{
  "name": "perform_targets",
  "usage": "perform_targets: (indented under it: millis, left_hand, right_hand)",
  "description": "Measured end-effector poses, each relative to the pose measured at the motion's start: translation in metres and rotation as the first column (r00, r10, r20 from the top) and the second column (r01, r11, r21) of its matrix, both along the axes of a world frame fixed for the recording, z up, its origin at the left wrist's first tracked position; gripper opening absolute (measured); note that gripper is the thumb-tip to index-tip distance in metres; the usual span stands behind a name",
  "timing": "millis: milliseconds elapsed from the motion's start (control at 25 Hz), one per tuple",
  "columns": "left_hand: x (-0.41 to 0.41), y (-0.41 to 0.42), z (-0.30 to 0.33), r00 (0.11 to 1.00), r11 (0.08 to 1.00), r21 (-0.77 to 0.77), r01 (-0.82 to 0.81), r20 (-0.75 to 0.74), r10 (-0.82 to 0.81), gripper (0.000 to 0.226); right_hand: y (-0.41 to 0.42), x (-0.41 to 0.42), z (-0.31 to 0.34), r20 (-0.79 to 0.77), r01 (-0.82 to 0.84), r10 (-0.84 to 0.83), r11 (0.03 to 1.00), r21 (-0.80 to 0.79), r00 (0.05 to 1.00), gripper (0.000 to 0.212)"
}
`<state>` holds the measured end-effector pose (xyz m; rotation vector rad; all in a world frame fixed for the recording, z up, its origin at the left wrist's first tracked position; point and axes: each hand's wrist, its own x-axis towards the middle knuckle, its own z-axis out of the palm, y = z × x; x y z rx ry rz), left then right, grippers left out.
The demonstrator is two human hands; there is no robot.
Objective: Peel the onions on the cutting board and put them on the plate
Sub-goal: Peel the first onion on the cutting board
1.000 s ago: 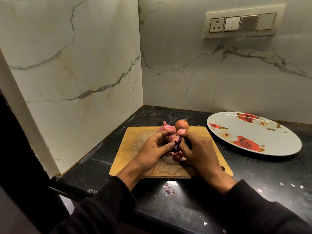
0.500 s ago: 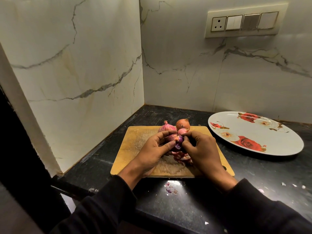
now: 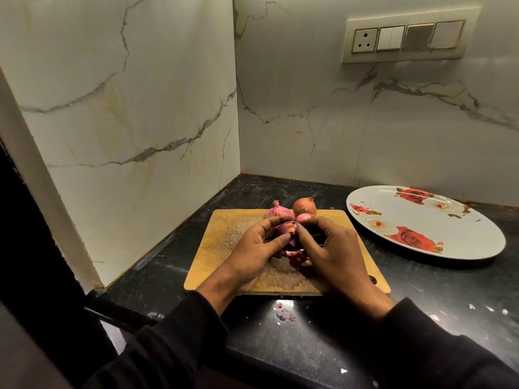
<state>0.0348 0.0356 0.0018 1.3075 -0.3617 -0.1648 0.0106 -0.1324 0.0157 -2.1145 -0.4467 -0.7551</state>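
Note:
A small purple onion (image 3: 287, 228) is held above the wooden cutting board (image 3: 224, 240), between both hands. My left hand (image 3: 254, 251) grips it from the left, fingers curled round it. My right hand (image 3: 330, 249) pinches its skin at the top with thumb and fingers. Behind them on the board sit a pink onion (image 3: 276, 211), a brown onion (image 3: 304, 206) and a small pink one (image 3: 304, 217), all unpeeled. Loose purple peel (image 3: 299, 257) lies on the board under my hands. The white rose-patterned plate (image 3: 460, 234) at the right holds nothing.
The board lies on a dark stone counter (image 3: 421, 299) in a corner of marble walls. Bits of peel (image 3: 283, 313) lie on the counter in front of the board. A switch panel (image 3: 407, 37) is on the back wall.
My hands have kept working on the same onion with small finger movements. The view has shifted slightly; the other onions and the plate stay put.

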Motion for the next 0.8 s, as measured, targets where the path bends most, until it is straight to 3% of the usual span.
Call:
perform_targets:
  millis: [160,560,800]
  left_hand:
    - [-0.001,0.0,0.0,1.0,1.0,-0.024,0.013,-0.007,-0.013,0.036]
    - [0.001,0.001,-0.001,1.0,1.0,-0.008,0.016,0.016,-0.016,0.046]
    - [-0.001,0.001,0.0,1.0,0.999,-0.037,0.016,0.011,-0.016,0.041]
  right_hand:
    - [-0.004,0.004,-0.002,-0.078,-0.056,0.064,0.994,0.097,0.995,0.017]
    - [-0.006,0.012,-0.005,-0.061,0.039,-0.035,0.997,0.06,0.998,0.017]
    - [-0.008,0.012,-0.006,-0.102,0.014,-0.003,0.994,0.104,0.995,0.022]
